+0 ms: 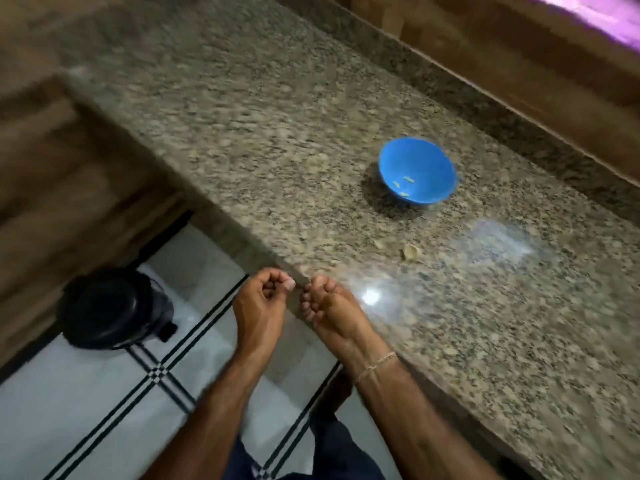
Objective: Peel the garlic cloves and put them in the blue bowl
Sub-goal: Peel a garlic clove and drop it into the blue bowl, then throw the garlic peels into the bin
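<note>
Countertop (277, 133) of speckled granite, whole view blurred. The landmark for this entry is the blue bowl (417, 161), upright on the stone towards the countertop's back edge.

Inside the blue bowl: three small pale-yellow garlic cloves (403, 194), peeled, lying apart from one another low on the inner wall.

In front of the blue bowl, near it but not touching: one pale scrap (410, 252) on the stone, skin or clove, cannot tell which.

Well in front of the blue bowl and to its left, at the countertop's front edge: left hand (259, 303) and right hand (332, 306), fingertips almost meeting.
- Left hand: back towards the camera, fingers curled in, thumb and forefinger tips brought together.
- Right hand: palm turned up, fingers curled towards the palm.
- Grasp: whether either hand holds a clove cannot be told — blur hides whatever sits between the fingertips.
- Thread band (375, 363) on the right wrist.

Far to the left of the blue bowl, below counter level: black round container (114, 310) standing on white floor tiles (69, 410) with dark double lines.

Behind the blue bowl, beyond the countertop's back edge: brown wooden surface (519, 64).
</note>
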Demonstrator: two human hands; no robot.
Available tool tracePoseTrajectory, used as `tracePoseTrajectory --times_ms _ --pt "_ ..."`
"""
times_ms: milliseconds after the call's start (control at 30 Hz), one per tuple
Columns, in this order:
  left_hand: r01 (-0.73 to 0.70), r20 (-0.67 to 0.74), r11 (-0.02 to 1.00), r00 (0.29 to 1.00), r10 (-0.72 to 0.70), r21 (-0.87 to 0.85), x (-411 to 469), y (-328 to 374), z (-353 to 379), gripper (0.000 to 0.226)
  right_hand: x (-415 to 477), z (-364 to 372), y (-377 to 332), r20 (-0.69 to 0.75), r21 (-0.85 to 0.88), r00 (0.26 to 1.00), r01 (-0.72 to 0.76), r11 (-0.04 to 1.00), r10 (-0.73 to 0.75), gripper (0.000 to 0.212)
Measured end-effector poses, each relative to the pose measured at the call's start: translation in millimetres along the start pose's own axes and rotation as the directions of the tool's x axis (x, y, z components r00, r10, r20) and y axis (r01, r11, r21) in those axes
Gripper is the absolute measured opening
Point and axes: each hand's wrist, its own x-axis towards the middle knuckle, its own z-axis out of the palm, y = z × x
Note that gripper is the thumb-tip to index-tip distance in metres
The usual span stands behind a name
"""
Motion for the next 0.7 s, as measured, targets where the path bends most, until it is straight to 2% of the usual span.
tracePoseTrajectory --times_ms 133,233,367,533,700 --pt "0.066 -0.162 0.997 0.984 -0.073 -0.048 18.8 -61.5 -109.1 0.02 9.4 97.4 69.6 0.091 -0.108 0.991 -0.09 0.99 0.1 0.031" --pt "0.1 -0.23 0.995 0.968 -0.099 -0.009 26.3 -112.5 -197.7 0.026 19.8 166.1 139.1 0.115 -0.102 0.976 -0.171 0.98 0.183 0.027" --pt "0.196 -0.316 0.978 0.926 -0.206 -0.066 30.1 -172.4 -297.1 0.02 31.4 240.6 221.3 0.151 -0.126 0.952 -0.249 0.96 0.267 0.026" --pt "0.242 -0.41 0.968 0.877 -0.25 -0.072 46.5 -209.4 -372.1 0.018 44.2 304.4 272.5 0.171 -0.258 0.926 -0.287 0.922 0.336 0.027" --pt "0.247 -0.455 0.961 0.847 -0.277 -0.126 73.7 -230.2 -407.3 0.016 70.2 349.8 299.6 0.162 -0.341 0.918 -0.291 0.894 0.361 0.023"
